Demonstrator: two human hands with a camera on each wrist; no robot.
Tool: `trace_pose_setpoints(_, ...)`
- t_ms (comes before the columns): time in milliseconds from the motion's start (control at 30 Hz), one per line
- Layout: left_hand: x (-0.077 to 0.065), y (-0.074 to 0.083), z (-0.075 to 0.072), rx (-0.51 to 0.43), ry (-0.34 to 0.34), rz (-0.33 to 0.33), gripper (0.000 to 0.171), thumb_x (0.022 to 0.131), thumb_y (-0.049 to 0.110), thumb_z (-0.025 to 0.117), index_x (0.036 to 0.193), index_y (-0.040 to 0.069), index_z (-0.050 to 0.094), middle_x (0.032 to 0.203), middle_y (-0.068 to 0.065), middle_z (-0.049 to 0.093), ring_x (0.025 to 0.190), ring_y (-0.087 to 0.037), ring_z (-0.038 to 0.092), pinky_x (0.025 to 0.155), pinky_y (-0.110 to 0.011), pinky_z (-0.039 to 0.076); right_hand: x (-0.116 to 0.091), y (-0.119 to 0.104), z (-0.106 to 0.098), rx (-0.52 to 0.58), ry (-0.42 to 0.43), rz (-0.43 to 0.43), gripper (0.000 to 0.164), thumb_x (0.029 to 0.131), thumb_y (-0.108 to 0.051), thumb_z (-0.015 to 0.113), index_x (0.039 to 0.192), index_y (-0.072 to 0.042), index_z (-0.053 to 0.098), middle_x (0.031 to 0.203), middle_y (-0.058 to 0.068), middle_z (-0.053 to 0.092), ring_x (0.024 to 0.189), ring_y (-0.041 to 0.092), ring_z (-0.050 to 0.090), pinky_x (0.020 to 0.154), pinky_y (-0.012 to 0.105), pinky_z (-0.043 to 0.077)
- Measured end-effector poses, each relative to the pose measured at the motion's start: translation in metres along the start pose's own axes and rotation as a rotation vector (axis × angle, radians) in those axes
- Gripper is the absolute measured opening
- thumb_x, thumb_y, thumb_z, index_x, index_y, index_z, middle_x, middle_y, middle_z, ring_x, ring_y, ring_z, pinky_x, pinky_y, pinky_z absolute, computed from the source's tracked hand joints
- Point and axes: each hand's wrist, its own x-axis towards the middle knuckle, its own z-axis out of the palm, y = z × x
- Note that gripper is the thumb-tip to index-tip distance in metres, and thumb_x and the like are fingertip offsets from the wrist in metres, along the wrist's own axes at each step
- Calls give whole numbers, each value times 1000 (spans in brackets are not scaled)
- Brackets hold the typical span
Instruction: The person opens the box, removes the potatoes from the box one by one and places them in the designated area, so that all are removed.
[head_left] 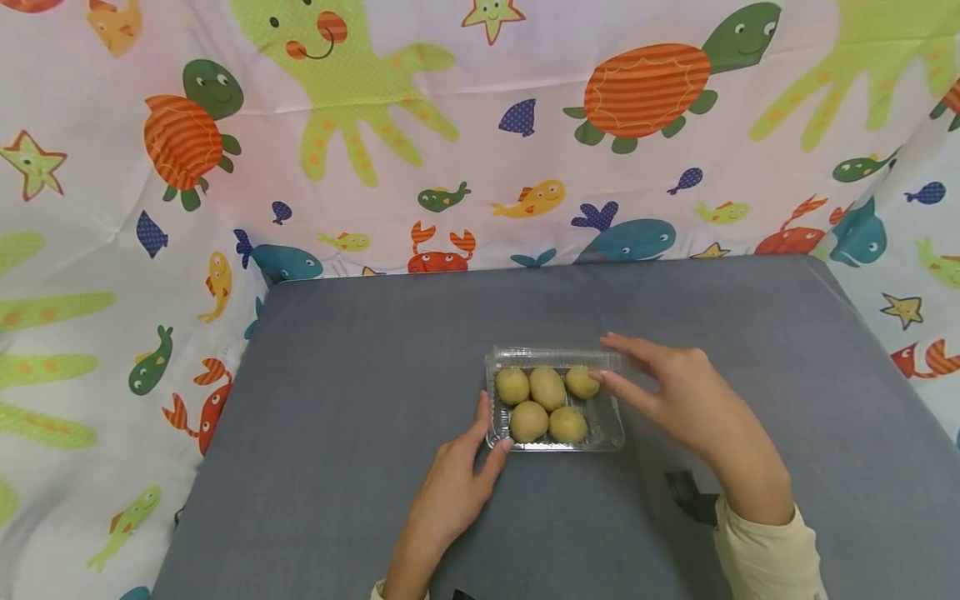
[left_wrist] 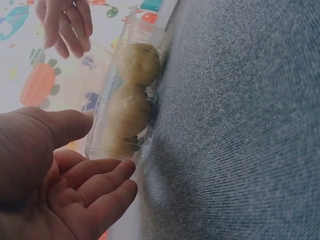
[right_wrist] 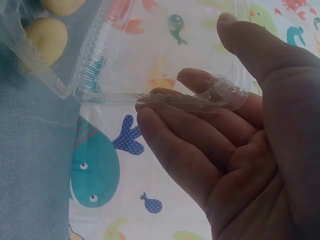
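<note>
My right hand (head_left: 690,408) clasped the raised lid (right_wrist: 165,65) of a clear box (head_left: 607,429); my left hand (head_left: 453,483), thumb and fingers apart, touched the near-left corner. Five round yellowish pieces (head_left: 547,388) sat inside, off the worktop's (head_left: 360,367) far edge.

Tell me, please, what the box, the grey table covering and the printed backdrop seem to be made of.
Box: thin, glossy plastic, almost surely; the print shows through its lid.
Grey table covering: matte woven fabric; the left wrist view shows its threads.
Printed backdrop: probably smooth cloth, as it hangs in soft wrinkles; fibre unclear.
</note>
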Motion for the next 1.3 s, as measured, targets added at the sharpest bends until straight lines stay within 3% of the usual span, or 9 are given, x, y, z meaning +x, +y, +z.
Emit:
trace_pose_setpoints(300,-1,-1,0,-3,5,-10,70,109,37,62,168,14,30,157,-14,51,141,-27,53,116,-49,46,8,6,1,27,32,7,45,99,-32,78,136,-7,71,130,16,74,113,38,74,91,57,59)
trace_pose_setpoints(433,0,-2,0,-3,0,-17,71,109,39,61,168,14,30,158,-13,50,142,-27,53,116,-50,45,11,9,1,44,42,-3,41,99,-26,78,135,-8,72,125,15,76,110,39,75,91,57,59)
trace_pose_setpoints(533,0,-2,0,-4,-1,-13,71,109,40,61,168,14,30,159,-12,48,142,-27,52,116,-49,45,14,11,1,41,64,-31,38,98,-15,79,135,-10,72,114,13,79,101,36,78,84,53,63)
trace_pose_setpoints(633,1,-3,0,-5,-2,-5,71,109,40,60,167,13,30,160,-12,48,142,-26,53,116,-49,46,15,14,0,46,69,-37,41,97,-6,78,137,-13,71,108,11,80,91,29,79,68,40,65)
trace_pose_setpoints(733,1,-3,1,-5,-3,-7,71,109,40,61,167,14,31,159,-12,49,142,-26,53,115,-50,46,16,17,0,57,66,-29,44,97,-2,76,140,-14,69,109,11,80,88,24,78,58,30,57)
trace_pose_setpoints(900,0,-1,0,-9,-8,-16,70,109,39,61,167,15,30,159,-11,49,142,-26,52,116,-50,46,20,22,1,52,98,-27,45,99,-3,74,142,-16,68,107,12,80,77,19,71,54,28,49)
trace_pose_setpoints(1033,1,0,-1,-4,-6,-14,70,109,37,61,167,13,30,159,-12,48,142,-27,52,116,-50,45,22,25,3,52,131,-45,46,99,-4,75,142,-15,67,109,14,79,76,21,71,57,31,54)
trace_pose_setpoints(1133,1,0,-1,0,-3,-3,70,109,37,61,167,11,31,159,-13,48,142,-29,53,116,-51,45,24,27,4,66,140,-42,45,99,-4,74,143,-13,66,118,16,78,91,30,79,68,43,63)
trace_pose_setpoints(1300,1,-2,-1,5,-4,8,70,110,38,60,166,10,31,159,-15,49,141,-31,54,115,-53,46,27,29,8,102,145,8,42,102,-6,71,143,-12,65,125,17,76,103,38,77,79,55,63)
